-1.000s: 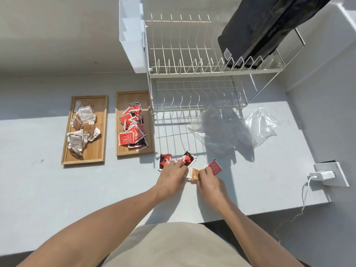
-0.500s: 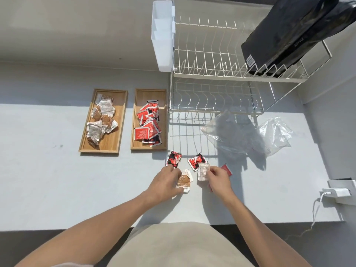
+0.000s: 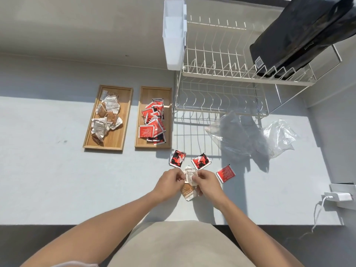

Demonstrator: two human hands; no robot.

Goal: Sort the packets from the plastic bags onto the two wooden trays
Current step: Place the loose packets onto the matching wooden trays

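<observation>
Both hands meet over the counter's front middle. My left hand [image 3: 169, 182] and my right hand [image 3: 207, 183] pinch the same small stack of silver-and-brown packets [image 3: 189, 175], and a brown packet [image 3: 187, 191] hangs below my fingers. Three red packets lie loose just beyond: one [image 3: 177, 158], a second [image 3: 201, 160] and a third [image 3: 225, 173] to the right. The left wooden tray [image 3: 127, 116] holds silver and brown packets. Red packets fill the right wooden tray [image 3: 141, 97]. Two clear plastic bags [image 3: 227, 132] [image 3: 279, 135] lie flat at the right.
A white wire dish rack [image 3: 221, 74] stands at the back right with a black bag [image 3: 300, 35] on top and a white cutlery holder [image 3: 173, 35] on its side. A white charger and cable [image 3: 337, 196] sit at the far right edge.
My hands have come together and lifted the silver and brown packets off the counter. The red packet formerly under my right hand now lies uncovered. The camera has shifted left.
</observation>
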